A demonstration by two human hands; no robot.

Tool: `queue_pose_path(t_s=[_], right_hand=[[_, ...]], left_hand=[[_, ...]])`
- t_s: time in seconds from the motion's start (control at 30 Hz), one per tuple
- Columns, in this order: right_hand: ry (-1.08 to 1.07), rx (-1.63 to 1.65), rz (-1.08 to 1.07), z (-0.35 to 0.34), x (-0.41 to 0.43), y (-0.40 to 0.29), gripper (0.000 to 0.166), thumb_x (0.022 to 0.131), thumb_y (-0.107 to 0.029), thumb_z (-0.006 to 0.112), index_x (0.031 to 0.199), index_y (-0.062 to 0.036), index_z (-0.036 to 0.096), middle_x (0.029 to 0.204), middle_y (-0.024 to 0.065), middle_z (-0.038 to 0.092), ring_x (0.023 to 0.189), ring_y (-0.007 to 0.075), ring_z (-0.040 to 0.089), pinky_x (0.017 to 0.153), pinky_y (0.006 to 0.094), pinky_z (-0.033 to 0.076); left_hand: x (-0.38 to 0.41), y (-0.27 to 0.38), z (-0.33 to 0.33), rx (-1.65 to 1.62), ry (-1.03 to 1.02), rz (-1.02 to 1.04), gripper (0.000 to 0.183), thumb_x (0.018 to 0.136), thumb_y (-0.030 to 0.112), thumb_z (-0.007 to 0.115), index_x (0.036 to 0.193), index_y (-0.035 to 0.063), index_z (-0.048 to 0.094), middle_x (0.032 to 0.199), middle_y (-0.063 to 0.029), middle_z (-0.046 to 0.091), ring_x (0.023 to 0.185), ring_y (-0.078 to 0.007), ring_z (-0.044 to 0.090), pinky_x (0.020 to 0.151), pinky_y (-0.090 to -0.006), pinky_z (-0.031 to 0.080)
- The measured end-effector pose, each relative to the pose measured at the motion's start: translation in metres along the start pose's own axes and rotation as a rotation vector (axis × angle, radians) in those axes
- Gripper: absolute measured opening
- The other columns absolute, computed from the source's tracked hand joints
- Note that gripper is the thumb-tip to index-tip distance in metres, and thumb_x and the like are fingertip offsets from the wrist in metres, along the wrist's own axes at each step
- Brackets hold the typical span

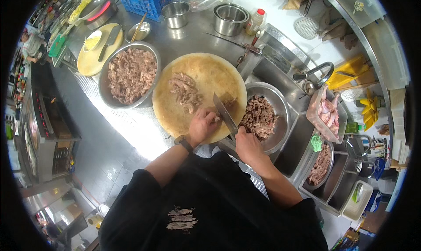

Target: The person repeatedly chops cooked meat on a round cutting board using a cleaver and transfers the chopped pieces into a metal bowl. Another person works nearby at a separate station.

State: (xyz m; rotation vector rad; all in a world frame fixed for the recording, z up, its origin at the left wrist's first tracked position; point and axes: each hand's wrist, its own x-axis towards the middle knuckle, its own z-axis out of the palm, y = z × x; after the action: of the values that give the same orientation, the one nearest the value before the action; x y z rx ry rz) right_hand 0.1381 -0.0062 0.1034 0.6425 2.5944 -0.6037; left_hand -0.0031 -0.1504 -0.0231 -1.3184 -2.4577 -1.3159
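Observation:
On a round cutting board (pixel 210 66) lies a pile of meat pieces (pixel 185 89). My left hand (pixel 204 123) rests near the board's front edge, its fingers bent on a small piece of meat beside the blade. My right hand (pixel 249 145) grips the handle of a cleaver (pixel 224 112), its blade slanting over the board's right part. Behind the blade sits a small darker heap of meat (pixel 229 98). A large steel bowl of meat strips (pixel 131 75) stands left of the board. Chopped meat (pixel 260 117) fills part of a steel bowl (pixel 279 137) at the right.
A second board (pixel 88 61) at the left holds another cleaver (pixel 110 42) and a small bowl. Steel pots (pixel 231 19) and a long skewer-like tool stand behind. Sinks, a faucet (pixel 314 74) and a plastic tub of raw poultry (pixel 325 114) are at the right. A person (pixel 32 47) stands far left.

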Motion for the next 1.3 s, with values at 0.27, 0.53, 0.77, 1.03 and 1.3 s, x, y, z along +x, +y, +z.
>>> queue_pose_path(t_s=[0.27,0.53,0.77,1.03,1.3], right_hand=[[0.161,0.093,-0.043,0.026,0.083,-0.021,0.018,0.101,-0.013,0.049,0.108,0.0022,0.046,0.087,0.0338,0.069,0.088,0.0518,0.069,0.078,0.0570,0.056],[0.213,0.035,-0.094,-0.002,0.026,-0.007,0.015,0.103,-0.015,0.048,0.105,-0.0008,0.049,0.075,0.0287,0.069,0.076,0.0481,0.070,0.068,0.0582,0.055],[0.075,-0.095,-0.151,-0.004,-0.018,-0.008,0.014,0.094,-0.003,0.049,0.106,0.0020,0.048,0.076,0.0270,0.070,0.079,0.0447,0.073,0.072,0.0531,0.059],[0.107,-0.067,-0.095,0.026,0.023,-0.023,0.011,0.097,-0.005,0.047,0.104,0.0015,0.051,0.086,0.0272,0.073,0.084,0.0409,0.075,0.075,0.0493,0.060],[0.077,-0.003,-0.105,0.011,0.024,0.001,0.017,0.100,-0.013,0.053,0.108,0.0021,0.051,0.090,0.0303,0.071,0.088,0.0466,0.071,0.075,0.0550,0.057]], left_hand=[[-0.013,-0.005,-0.003,0.176,-0.020,0.148,0.045,0.076,0.012,0.079,0.119,0.0031,0.066,0.110,-0.0119,0.063,0.100,-0.0317,0.059,0.089,-0.0414,0.052],[-0.007,-0.007,-0.002,0.068,-0.042,0.161,0.048,0.076,0.010,0.079,0.121,0.0035,0.063,0.124,-0.0122,0.065,0.109,-0.0323,0.061,0.097,-0.0394,0.052],[-0.008,-0.008,-0.005,0.079,-0.108,0.152,0.038,0.075,0.008,0.076,0.111,0.0048,0.064,0.118,-0.0131,0.064,0.112,-0.0339,0.058,0.099,-0.0404,0.050],[-0.003,0.000,-0.014,0.078,-0.103,0.175,0.033,0.073,0.005,0.076,0.105,0.0045,0.067,0.115,-0.0122,0.065,0.107,-0.0330,0.062,0.092,-0.0404,0.053],[-0.018,0.006,-0.030,0.160,-0.073,0.105,0.045,0.077,0.010,0.079,0.120,0.0129,0.070,0.114,-0.0111,0.064,0.105,-0.0318,0.062,0.091,-0.0413,0.054]])
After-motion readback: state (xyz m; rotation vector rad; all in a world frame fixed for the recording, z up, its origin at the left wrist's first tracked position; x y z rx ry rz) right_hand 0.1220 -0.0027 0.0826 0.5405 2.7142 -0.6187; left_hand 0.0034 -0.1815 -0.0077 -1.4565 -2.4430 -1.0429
